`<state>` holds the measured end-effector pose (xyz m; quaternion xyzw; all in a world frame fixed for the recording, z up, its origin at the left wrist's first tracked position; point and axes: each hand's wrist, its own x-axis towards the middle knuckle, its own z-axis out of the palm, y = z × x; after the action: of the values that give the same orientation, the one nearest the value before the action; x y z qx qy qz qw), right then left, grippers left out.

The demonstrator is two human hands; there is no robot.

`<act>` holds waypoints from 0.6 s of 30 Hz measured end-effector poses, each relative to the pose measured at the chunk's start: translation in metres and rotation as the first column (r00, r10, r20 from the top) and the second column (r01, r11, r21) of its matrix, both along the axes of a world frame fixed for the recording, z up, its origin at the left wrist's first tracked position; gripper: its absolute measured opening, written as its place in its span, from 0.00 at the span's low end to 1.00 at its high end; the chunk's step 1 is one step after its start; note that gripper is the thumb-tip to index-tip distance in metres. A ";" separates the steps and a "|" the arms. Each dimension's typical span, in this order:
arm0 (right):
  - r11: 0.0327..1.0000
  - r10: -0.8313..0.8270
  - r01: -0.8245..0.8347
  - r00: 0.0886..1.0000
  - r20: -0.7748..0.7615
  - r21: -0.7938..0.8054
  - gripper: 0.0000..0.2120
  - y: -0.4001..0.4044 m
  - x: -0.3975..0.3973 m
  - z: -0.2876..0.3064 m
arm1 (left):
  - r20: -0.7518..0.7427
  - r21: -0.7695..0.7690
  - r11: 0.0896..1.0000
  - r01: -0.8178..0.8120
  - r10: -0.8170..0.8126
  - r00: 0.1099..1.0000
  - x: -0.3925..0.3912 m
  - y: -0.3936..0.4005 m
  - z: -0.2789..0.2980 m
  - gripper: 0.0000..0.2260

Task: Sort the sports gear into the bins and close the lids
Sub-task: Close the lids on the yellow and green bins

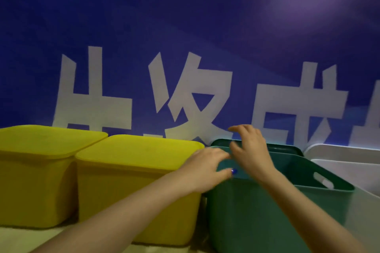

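Two yellow bins stand side by side at the left, the far-left bin (35, 181) and the middle yellow bin (131, 187), both with their lids on. A dark green bin (267, 215) stands open to their right, and its green lid (285, 148) leans upright behind it. My left hand (207, 167) reaches over the green bin's left rim with fingers spread. Above the bin's far edge, my right hand (249, 146) hovers near the lid with fingers loosely spread, holding nothing. What lies inside the green bin is hidden.
A white bin (349, 168) stands open at the far right, with a white lid (345, 151) leaning behind it. A blue banner with large white characters (185, 92) forms the wall right behind the bins. The bins sit on a pale surface (24, 240).
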<state>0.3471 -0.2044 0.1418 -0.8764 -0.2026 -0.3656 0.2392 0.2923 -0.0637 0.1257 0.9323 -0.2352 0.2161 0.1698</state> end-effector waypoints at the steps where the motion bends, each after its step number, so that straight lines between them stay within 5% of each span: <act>1: 0.999 -0.048 0.049 0.997 -0.060 0.015 0.17 -0.015 0.015 0.006 | -0.024 0.024 1.000 -0.017 0.017 1.000 0.002 -0.019 -0.004 0.24; 6: 0.962 -0.241 0.185 0.923 -0.299 -0.202 0.19 -0.065 0.082 0.016 | 0.058 0.213 0.968 -0.131 0.121 0.991 0.014 -0.068 -0.030 0.20; 12: 0.931 -0.318 0.162 0.801 -0.507 -0.327 0.27 -0.075 0.125 0.006 | 0.135 0.229 0.968 -0.100 0.070 0.988 0.019 -0.062 -0.033 0.11; 18: 0.804 -0.469 0.281 0.842 -0.268 -0.524 0.21 -0.077 0.141 0.004 | 0.146 0.225 0.972 -0.065 0.032 0.989 0.025 -0.060 -0.037 0.13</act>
<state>0.4885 -0.2814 0.1455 -0.9842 -0.0521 -0.1677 -0.0215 0.3171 -0.1240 0.0892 0.9334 -0.2473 0.2573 0.0385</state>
